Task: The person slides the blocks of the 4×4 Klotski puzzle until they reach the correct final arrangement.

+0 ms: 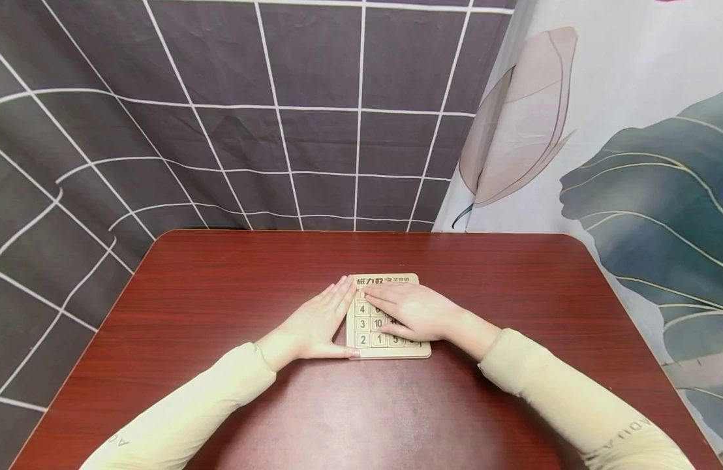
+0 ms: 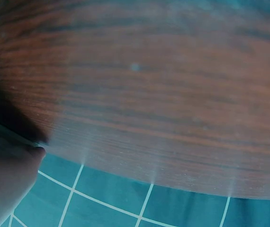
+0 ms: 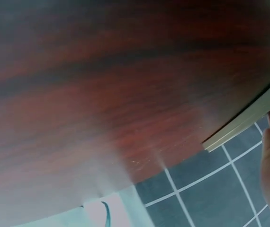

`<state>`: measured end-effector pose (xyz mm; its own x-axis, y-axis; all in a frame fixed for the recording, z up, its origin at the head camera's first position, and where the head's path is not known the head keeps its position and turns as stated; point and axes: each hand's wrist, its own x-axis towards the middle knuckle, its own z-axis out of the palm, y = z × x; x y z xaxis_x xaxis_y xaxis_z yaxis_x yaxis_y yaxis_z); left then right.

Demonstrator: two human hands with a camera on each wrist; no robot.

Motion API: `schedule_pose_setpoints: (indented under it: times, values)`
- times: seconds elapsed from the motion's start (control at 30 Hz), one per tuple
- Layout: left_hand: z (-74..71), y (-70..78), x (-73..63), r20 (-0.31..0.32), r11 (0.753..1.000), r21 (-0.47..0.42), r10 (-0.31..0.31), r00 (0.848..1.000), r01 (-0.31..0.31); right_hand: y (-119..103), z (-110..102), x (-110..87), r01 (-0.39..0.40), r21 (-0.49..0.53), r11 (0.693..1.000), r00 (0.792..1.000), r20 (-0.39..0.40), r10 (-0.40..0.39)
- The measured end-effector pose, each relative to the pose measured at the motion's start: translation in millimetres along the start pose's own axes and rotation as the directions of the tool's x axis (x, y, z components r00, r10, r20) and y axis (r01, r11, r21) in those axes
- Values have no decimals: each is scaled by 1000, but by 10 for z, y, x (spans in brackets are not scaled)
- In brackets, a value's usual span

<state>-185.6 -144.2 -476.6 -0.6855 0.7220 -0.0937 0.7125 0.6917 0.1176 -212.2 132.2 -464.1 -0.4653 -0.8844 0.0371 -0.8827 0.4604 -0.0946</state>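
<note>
A square pale number-tile puzzle board (image 1: 391, 353) lies flat on the table, Chinese lettering along its top. My left hand (image 1: 314, 326) rests at its left side, straight fingers by the upper left edge and thumb at the lower left corner. Over the tiles lies my right hand (image 1: 423, 313), its fingers extended leftward and covering much of the right part. The uncovered number tiles (image 1: 363, 324) include 4, 3 and 2 down the left column. In the right wrist view the board's edge (image 3: 248, 116) shows beside my fingers; the left wrist view catches only part of my left hand (image 2: 9, 182).
The reddish-brown wooden table (image 1: 232, 294) has rounded far corners. Behind it hangs a dark curtain (image 1: 314, 143) with a white grid, and at the right a white curtain (image 1: 620, 85) with large leaf prints.
</note>
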Motion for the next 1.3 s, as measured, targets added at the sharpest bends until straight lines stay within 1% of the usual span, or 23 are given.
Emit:
schedule_pose_setpoints:
  times: [0.13, 0.27, 0.37, 0.5, 0.63, 0.77, 1.07, 1.23, 1.3]
  values:
    - [-4, 1, -4, -5, 1000, -9, 3, 1000, -3, 22, -24, -75, -19, 1, 1000, 1000, -1, 19]
    - [-2, 2, -6, -3, 1000, -11, 0, 1000, 0, 65, 13, -145, -21, -9, 1000, 1000, -16, 21]
    - [0, 1, -7, -6, 1000, -6, 0, 1000, 0, 83, 44, -158, -19, -23, 1000, 1000, -22, 18]
    - [1, -1, -10, 2, 1000, -11, -7, 1000, 7, 60, 55, -140, 1, -31, 1000, 999, -39, -2]
    - [3, 4, -11, 26, 1000, -18, -17, 1000, 17, 9, 56, -115, 59, -51, 997, 995, -77, -63]
    - [13, 5, -5, 28, 999, -26, -18, 999, 19, -34, 69, -89, 88, -62, 994, 992, -80, -93]
    - [6, 2, 0, 19, 1000, -22, -14, 1000, 15, -79, 68, -53, 113, -81, 990, 991, -66, -118]
    - [1, 3, -3, 1, 1000, -22, -3, 1000, 3, -55, 62, -20, 98, -84, 992, 993, -53, -102]
    - [5, 1, -4, 11, 1000, -17, -8, 1000, 8, -33, 61, 6, 84, -77, 993, 995, -42, -88]
